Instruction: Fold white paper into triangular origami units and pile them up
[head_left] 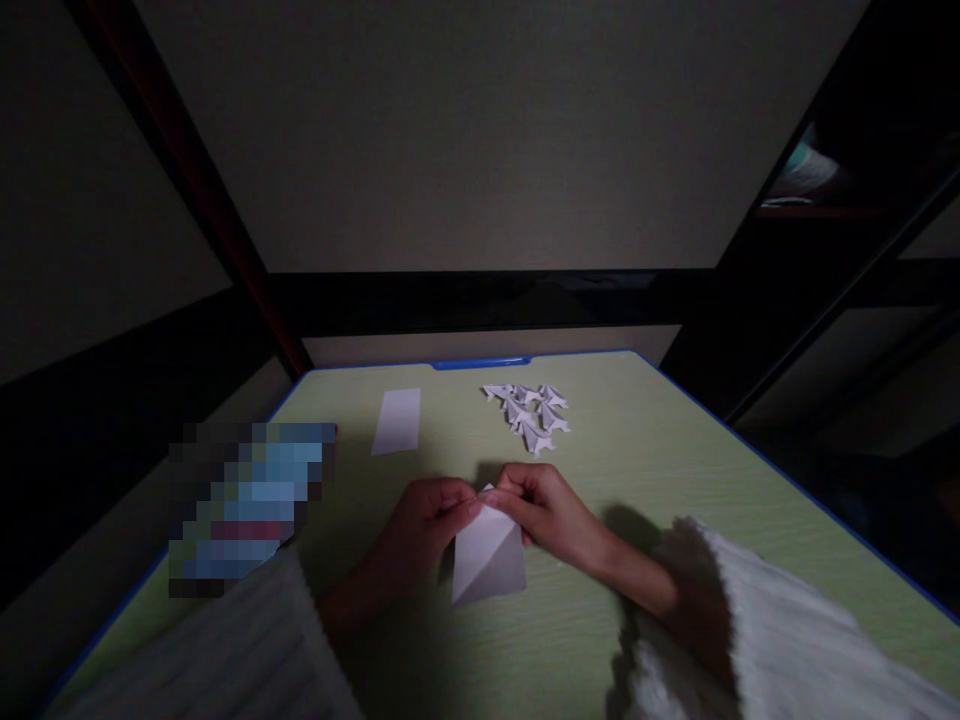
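A white sheet of paper (491, 560) with a diagonal crease is held between my two hands, its far end coming to a small point. My left hand (431, 515) pinches the folded tip from the left, thumb on top. From the other side my right hand (551, 510) pinches the same tip, its thumb almost meeting the left one. The lower part of the sheet hangs toward me, square-edged. Beyond the hands lies a cluster of several small folded paper figures (531, 412). To their left a flat white paper rectangle (397, 420) rests on the table.
The pale green table (637, 440) has a blue rim and a blue handle-like piece (481, 363) at its far edge. A pixelated blue object (259, 505) lies near the left edge. Panels stand behind the table, and a dark shelf (825, 212) is at right.
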